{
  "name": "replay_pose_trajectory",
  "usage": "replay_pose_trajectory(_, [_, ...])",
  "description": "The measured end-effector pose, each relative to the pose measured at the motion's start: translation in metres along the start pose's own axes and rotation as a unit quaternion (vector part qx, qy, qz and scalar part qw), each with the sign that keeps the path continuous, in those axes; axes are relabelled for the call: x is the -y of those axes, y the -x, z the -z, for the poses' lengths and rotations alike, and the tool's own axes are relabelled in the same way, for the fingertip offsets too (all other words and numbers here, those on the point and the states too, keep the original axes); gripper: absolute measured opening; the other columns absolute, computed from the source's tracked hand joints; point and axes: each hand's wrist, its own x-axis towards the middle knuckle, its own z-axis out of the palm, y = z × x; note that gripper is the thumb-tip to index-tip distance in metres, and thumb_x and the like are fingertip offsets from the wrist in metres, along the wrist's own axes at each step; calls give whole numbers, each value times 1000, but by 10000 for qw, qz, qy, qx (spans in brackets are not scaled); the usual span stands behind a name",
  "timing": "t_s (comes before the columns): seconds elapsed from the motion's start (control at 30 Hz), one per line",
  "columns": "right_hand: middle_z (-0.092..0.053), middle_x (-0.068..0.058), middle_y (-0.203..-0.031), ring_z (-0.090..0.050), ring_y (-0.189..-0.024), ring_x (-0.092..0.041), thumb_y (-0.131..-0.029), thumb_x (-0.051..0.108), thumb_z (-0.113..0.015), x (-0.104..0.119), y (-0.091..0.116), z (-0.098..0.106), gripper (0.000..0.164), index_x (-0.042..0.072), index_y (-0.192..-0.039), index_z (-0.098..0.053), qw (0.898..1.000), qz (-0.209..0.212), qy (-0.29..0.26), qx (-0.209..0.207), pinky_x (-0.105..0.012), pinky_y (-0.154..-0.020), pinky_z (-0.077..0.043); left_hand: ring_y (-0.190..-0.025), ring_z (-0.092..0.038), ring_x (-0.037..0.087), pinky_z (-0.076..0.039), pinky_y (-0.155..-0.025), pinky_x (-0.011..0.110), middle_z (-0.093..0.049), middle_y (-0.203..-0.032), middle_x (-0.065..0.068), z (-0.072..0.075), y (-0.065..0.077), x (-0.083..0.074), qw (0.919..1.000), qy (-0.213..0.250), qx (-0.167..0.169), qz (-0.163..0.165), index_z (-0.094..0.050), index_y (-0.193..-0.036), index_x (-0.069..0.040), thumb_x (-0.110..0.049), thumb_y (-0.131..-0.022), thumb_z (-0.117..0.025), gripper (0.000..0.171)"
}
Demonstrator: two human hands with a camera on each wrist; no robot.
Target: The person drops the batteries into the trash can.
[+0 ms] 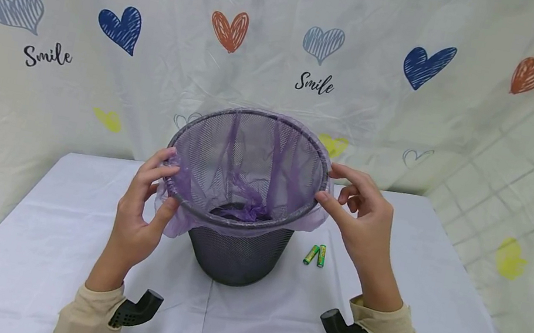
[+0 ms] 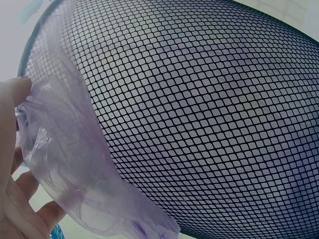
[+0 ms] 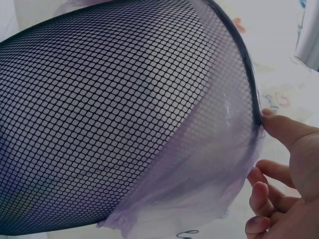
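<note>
On the counter (image 1: 53, 254): mesh bin (image 1: 236, 262), likely light, stiff; bag (image 1: 309, 221) likely flimsy. Left hand (image 1: 137, 221), right hand (image 1: 366, 225): fingers pinching rim (image 1: 260, 113), sound hold.

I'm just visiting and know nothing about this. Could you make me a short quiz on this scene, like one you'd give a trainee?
1. Multiple choice. What colour is the thin bag lining the mesh bin?
A) orange
B) purple
C) green

2. True or false. The left hand and the right hand are both touching the bin's bag-covered rim.

3. Count. How many batteries lie on the white-covered table beside the bin?

Key:
1. B, purple.
2. True; they are on opposite sides of it.
3. Two.
</note>
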Motion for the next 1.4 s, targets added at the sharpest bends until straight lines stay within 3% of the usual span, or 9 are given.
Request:
replay_pose_trajectory(0.13, [-61,-17,-101,-45,-66,-10,-74,-1,-71,-1,1,1,39,-1,-112,-62,10000,17,45,-49,-19,-54,-32,-129,-41,26,-42,-87,18,-40,-141,17,0,0,-1,10000,-7,6,-3,-47,-121,5,-22,-90,-54,42])
replay_pose_trajectory(0.37, [-62,-19,-100,-45,-66,-11,-74,-1,-70,-5,4,4,38,-1,-111,-62,9999,-60,-44,-128,-19,-54,-33,-128,-41,26,-42,-87,17,-40,-138,22,0,-5,-17,10000,-18,-6,-42,-47,-119,8,-21,-91,-52,41])
replay_pose_trajectory(0.6, [-63,-13,-100,-46,-68,-10,-77,-1,-68,-10,6,6,36,-2,-112,-61,9996,-112,-143,-199,-18,-58,-33,-129,-40,27,-42,-87,18,-40,-141,16,1,0,-2,10000,-16,19,-10,-47,-122,4,-23,-90,-54,43])
replay_pose_trajectory(0.77, [-62,-13,-101,-46,-69,-11,-78,1,-68,-11,8,7,36,0,-113,-61,9994,-230,-141,-224,-18,-58,-34,-130,-40,27,-42,-87,18,-39,-142,15,1,1,0,10000,-15,34,16,-47,-123,3,-22,-89,-54,42])
replay_pose_trajectory(1.13, [-61,-18,-101,-47,-68,-11,-77,-2,-67,-16,12,11,34,-3,-110,-62,9989,-316,-218,-273,-18,-59,-34,-127,-41,28,-41,-87,16,-41,-134,29,0,-10,-30,10000,-4,-37,-49,-46,-116,12,-14,-90,-51,37])
replay_pose_trajectory(1.4, [-63,-16,-100,-47,-68,-12,-76,-3,-68,-21,15,15,33,-1,-108,-63,9984,-416,-219,-318,-18,-59,-34,-128,-41,29,-41,-88,17,-40,-135,28,-1,-10,-32,10000,-13,-24,-16,-46,-116,12,-15,-90,-51,38])
